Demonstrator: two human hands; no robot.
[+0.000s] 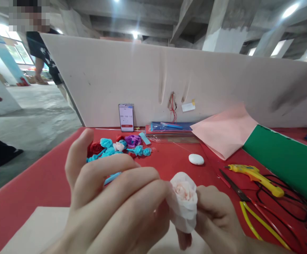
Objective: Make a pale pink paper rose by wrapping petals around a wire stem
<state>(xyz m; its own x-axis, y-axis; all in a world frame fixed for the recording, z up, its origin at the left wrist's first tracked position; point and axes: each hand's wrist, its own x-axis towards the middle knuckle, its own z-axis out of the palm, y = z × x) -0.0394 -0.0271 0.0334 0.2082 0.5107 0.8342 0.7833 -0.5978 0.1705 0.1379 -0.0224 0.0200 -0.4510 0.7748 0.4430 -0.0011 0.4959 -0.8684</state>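
Grip: left hand fingertips closed on paper rose | right hand clasps its base | red table below

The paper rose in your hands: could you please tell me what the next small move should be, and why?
Probably wrap the outer petal tighter against the centre. The right hand holds the paper rose at its base, the left hand touches its edge with fingertips, and that white layer flares loosely around the pink centre.

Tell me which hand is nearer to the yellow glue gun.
Right. The right hand lies just left of the glue gun, closer to the camera; the left hand is farther left, beyond the paper rose.
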